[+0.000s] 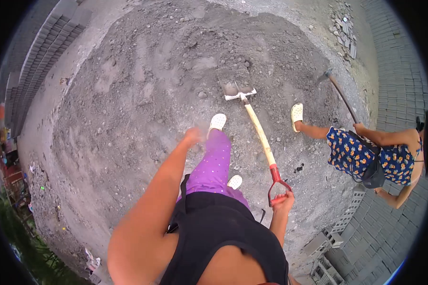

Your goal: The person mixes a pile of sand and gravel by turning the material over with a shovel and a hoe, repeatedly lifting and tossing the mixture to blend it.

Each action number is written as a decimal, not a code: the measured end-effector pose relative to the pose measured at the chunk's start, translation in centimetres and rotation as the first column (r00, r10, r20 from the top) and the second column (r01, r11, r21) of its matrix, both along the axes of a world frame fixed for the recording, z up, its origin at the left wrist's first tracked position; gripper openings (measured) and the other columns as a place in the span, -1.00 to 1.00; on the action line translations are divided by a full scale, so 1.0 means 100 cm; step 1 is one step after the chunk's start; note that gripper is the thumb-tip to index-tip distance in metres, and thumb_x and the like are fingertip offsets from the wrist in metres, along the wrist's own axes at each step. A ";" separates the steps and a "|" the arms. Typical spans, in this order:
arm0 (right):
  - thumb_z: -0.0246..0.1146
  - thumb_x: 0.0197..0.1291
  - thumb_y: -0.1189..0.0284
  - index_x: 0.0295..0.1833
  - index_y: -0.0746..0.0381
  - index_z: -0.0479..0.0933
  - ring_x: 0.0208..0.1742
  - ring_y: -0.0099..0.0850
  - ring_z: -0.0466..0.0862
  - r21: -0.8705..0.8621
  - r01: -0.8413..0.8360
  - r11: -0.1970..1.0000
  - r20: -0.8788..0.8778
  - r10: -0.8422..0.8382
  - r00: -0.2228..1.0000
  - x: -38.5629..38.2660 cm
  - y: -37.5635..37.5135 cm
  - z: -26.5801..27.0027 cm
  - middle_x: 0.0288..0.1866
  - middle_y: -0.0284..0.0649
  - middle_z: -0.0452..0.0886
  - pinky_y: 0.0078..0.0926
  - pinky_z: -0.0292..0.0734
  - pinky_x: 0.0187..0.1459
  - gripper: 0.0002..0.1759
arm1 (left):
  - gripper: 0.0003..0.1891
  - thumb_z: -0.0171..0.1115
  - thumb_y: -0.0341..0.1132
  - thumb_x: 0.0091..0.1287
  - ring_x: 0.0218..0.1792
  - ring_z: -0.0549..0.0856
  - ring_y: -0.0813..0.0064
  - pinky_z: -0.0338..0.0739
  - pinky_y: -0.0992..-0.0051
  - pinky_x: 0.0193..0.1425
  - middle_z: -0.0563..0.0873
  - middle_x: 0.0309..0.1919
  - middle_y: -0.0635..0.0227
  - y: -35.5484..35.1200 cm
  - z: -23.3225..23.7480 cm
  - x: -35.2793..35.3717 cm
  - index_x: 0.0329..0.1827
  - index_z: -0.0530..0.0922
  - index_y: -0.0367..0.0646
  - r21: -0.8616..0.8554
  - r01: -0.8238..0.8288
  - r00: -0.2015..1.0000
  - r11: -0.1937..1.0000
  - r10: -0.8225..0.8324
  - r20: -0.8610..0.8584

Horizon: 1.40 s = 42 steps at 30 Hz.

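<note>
My right hand (284,201) is wrapped round the red D-shaped grip of a shovel (259,128). Its pale wooden shaft slants forward from me, and the metal blade lies against the grey gravelly heap (166,66). My left hand (192,136) hangs off the shaft, beside my purple-clad leg, over the gravel. Motion smears its fingers, so I cannot tell whether they are apart or closed.
On the right, another person (366,154) in a blue patterned outfit holds a long-handled tool (342,94) whose head meets the heap. Stacked grey blocks (43,45) stand at the left, more blocks (399,71) at the right. Broken slabs (346,35) lie at the upper right.
</note>
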State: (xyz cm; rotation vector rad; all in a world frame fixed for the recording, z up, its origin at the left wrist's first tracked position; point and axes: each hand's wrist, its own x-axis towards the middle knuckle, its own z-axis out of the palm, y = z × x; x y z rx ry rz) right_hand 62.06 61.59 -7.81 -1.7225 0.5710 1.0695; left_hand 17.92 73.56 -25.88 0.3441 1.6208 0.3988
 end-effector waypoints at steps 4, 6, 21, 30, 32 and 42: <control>0.07 -0.08 0.50 -0.45 0.15 0.29 -0.65 -0.50 0.34 -0.122 -0.019 0.992 0.168 0.040 0.985 -0.023 0.059 0.057 -0.64 -0.37 0.31 -0.53 0.35 -0.56 -0.92 | -0.57 0.00 -0.02 0.29 -0.26 0.58 0.36 0.48 0.32 -0.11 0.60 -0.16 0.25 0.125 -0.053 0.071 0.01 0.46 -0.19 0.069 0.128 0.987 0.989 -0.134 0.087; 0.07 -0.11 0.53 -0.42 0.17 0.29 -0.66 -0.48 0.35 -0.149 -0.034 0.988 0.203 0.065 0.977 -0.037 0.077 0.081 -0.63 -0.35 0.31 -0.53 0.36 -0.58 -0.90 | -0.58 0.03 -0.04 0.28 -0.26 0.58 0.32 0.49 0.31 -0.08 0.59 -0.15 0.22 0.162 -0.073 0.099 0.00 0.46 -0.20 -0.048 0.034 0.975 0.998 -0.022 0.221; 0.07 -0.15 0.57 -0.42 0.26 0.31 -0.66 -0.43 0.42 -0.342 0.180 0.922 0.488 0.011 0.873 -0.138 0.097 0.125 -0.60 -0.27 0.39 -0.51 0.39 -0.57 -0.90 | -0.01 -0.66 0.55 0.05 -0.52 0.52 0.23 0.47 0.15 -0.35 0.51 -0.51 0.19 0.218 -0.122 0.211 -0.16 0.42 -0.26 -0.520 -0.464 0.698 0.717 0.657 0.283; 0.11 -0.20 0.59 -0.55 0.35 0.38 -0.69 -0.48 0.44 -0.462 0.191 0.866 0.752 0.268 0.603 -0.084 0.027 0.079 -0.63 -0.21 0.45 -0.58 0.38 -0.66 -0.95 | -0.04 -0.79 0.53 0.05 -0.58 0.46 0.25 0.44 0.21 -0.40 0.45 -0.63 0.26 0.176 -0.113 0.216 -0.49 0.39 -0.20 -0.563 -0.469 0.675 0.681 0.687 0.269; 0.14 -0.21 0.56 -0.52 0.39 0.40 -0.69 -0.45 0.45 -0.538 0.130 0.833 0.774 0.427 0.467 -0.064 0.017 0.079 -0.63 -0.18 0.46 -0.55 0.40 -0.65 -0.90 | -0.06 -0.78 0.52 0.07 -0.56 0.47 0.25 0.43 0.22 -0.37 0.45 -0.64 0.28 0.160 -0.097 0.208 -0.48 0.39 -0.20 -0.530 -0.539 0.589 0.655 0.742 0.319; 0.30 -0.16 0.45 -0.38 0.31 0.51 -0.57 -0.42 0.49 -0.481 -0.445 0.755 0.859 0.508 -0.065 0.051 0.010 0.047 -0.58 -0.22 0.53 -0.43 0.41 -0.47 -0.80 | -0.09 -0.82 0.56 0.00 -0.64 0.36 0.39 0.41 0.34 -0.45 0.38 -0.70 0.38 0.049 -0.011 0.100 -0.58 0.33 -0.10 -0.434 -0.875 0.043 0.215 0.927 0.372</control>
